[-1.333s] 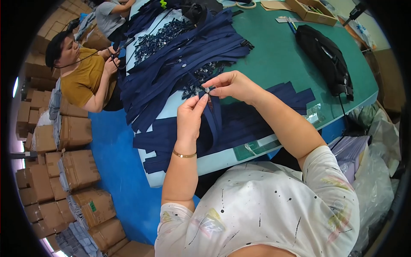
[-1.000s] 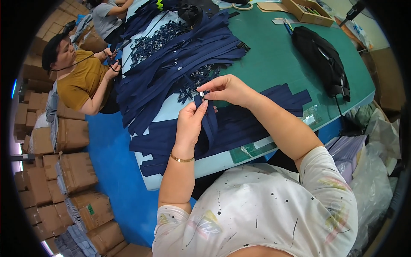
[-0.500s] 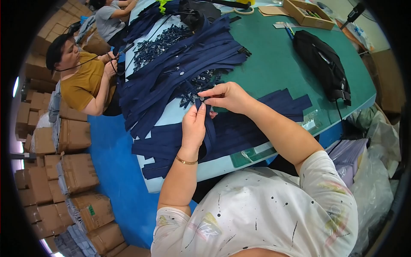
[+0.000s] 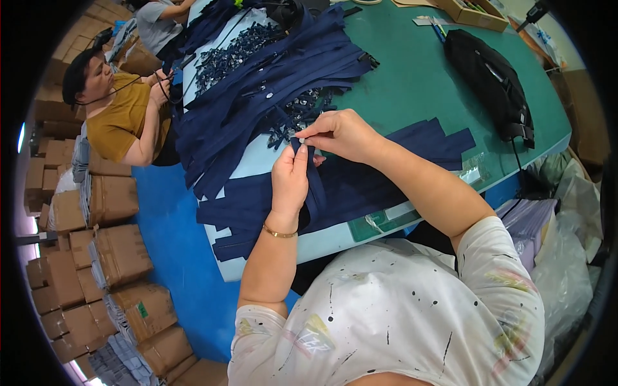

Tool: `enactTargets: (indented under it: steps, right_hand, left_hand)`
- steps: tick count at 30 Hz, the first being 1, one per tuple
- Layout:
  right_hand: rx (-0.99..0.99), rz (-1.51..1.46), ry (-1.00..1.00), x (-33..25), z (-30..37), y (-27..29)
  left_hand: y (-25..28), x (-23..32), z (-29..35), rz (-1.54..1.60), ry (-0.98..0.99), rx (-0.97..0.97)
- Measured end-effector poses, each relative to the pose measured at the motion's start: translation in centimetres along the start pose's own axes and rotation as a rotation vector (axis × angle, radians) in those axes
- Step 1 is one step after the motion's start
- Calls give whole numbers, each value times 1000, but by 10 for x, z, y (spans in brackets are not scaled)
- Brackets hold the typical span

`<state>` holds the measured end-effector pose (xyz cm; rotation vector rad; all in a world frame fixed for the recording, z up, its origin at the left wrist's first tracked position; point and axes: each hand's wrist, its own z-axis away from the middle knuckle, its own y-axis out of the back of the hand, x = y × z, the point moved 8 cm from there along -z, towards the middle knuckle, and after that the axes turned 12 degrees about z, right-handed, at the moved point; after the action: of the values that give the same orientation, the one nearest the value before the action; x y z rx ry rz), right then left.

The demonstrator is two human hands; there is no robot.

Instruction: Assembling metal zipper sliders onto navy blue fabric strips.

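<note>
My left hand is closed with the thumb uppermost, pinching one end of a navy fabric strap. The strap's length hangs down beside my wrist over other navy strips. My right hand meets it from the right, thumb and forefinger pinched on a small pale, shiny piece at the strap's end. Whether that piece is a clasp or a button is too small to tell. Just beyond my fingers lies a heap of small dark pieces with shiny metal parts. Flat navy strips lie beneath my hands.
A large pile of navy strips covers the table's left side, with another heap of small dark pieces behind it. A black bag lies on the green mat. One co-worker sits at left, near stacked cartons.
The whole view has shifted slightly. My fingertips stay together on the strap's end, and the pale piece between them shows more plainly. The co-worker's hands have moved a little.
</note>
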<state>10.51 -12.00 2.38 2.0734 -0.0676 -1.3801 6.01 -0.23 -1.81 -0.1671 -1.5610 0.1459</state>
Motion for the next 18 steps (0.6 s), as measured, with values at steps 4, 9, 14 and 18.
enactTargets:
  steps: [4,9,14,18]
  right_hand:
    - [20,-2,67,-3,1,2]
    - [-49,-167,-76,7,1,1]
    - [-16,-188,-40,12,0,5]
    - [6,-183,-15,9,-1,7]
  left_hand:
    - [-3,-1,0,51,38,-45]
    - [-8,7,3,-18,-14,-33]
    - [-10,6,4,13,3,-63]
    - [-10,6,3,-3,-16,-81]
